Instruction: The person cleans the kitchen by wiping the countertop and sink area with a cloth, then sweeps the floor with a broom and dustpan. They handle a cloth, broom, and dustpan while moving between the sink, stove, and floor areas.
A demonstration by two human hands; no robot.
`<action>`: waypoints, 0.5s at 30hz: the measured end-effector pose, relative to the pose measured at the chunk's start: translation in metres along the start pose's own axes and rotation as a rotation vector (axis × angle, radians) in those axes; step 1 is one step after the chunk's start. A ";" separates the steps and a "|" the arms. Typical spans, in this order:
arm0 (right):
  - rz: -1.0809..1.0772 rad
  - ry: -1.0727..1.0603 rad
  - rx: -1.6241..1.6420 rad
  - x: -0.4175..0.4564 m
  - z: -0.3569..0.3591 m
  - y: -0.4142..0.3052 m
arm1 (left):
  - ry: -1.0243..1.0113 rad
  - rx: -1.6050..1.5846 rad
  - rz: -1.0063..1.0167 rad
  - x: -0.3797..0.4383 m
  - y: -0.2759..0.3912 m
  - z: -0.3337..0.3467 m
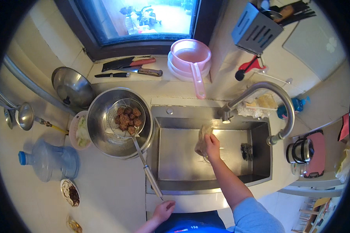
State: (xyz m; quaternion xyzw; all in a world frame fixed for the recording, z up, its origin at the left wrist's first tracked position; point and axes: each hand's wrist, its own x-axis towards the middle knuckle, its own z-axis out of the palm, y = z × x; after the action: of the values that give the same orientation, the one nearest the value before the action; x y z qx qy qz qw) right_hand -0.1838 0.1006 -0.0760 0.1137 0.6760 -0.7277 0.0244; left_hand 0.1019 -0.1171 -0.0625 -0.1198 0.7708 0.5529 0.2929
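Note:
My right hand (212, 147) grips a crumpled greyish-brown cloth (204, 139) over the stainless steel sink (178, 154). The cloth hangs below the spout of the curved faucet (226, 116) and partly hides the drain. At the counter's front edge, my left hand (164, 210) is loosely curled and seems to hold nothing. Just beyond its fingers ends the metal handle of a wire skimmer (151, 177). Browned meatballs (128, 119) lie in the skimmer's basket, which rests in a large perforated steel colander (102, 139) left of the sink.
Knives (140, 70) and a pink dipper (189, 54) stand on the window ledge. A steel lid (73, 84), a pink bowl (75, 137) and a blue water jug (49, 160) are at left. A dark scrubber (246, 151) lies in the sink's right side; a utensil holder (256, 32) hangs above.

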 end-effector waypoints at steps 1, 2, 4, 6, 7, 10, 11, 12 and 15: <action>-0.288 0.062 -0.203 0.019 0.022 0.002 | 0.006 -0.029 -0.008 0.002 0.001 -0.002; -0.573 0.124 -0.408 0.037 0.045 0.005 | 0.010 -0.058 -0.017 0.004 0.004 -0.001; -0.738 -0.063 -0.725 0.063 0.100 -0.003 | 0.080 -0.120 -0.010 0.004 0.004 0.001; -0.833 -0.231 -1.048 0.083 0.149 -0.006 | 0.078 -0.073 -0.061 0.003 0.011 -0.003; -0.865 -0.244 -1.161 0.093 0.158 0.001 | 0.058 -0.049 -0.074 0.010 0.013 -0.002; -0.918 -0.343 -1.384 0.113 0.171 0.021 | 0.074 -0.122 -0.127 0.017 0.008 0.003; -0.914 -0.382 -1.415 0.120 0.164 0.023 | 0.070 -0.148 -0.143 0.020 0.009 0.004; -0.911 -0.427 -1.443 0.124 0.157 0.023 | 0.078 -0.175 -0.165 0.023 0.006 0.005; -0.573 -0.354 -1.282 0.135 0.107 0.026 | 0.103 -0.236 -0.195 0.026 0.000 0.008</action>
State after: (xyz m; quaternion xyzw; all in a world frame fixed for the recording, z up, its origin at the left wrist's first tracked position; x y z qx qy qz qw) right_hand -0.3242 0.0081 -0.1212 -0.2242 0.9590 -0.1734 0.0038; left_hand 0.0837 -0.1062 -0.0799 -0.2560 0.6991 0.6018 0.2890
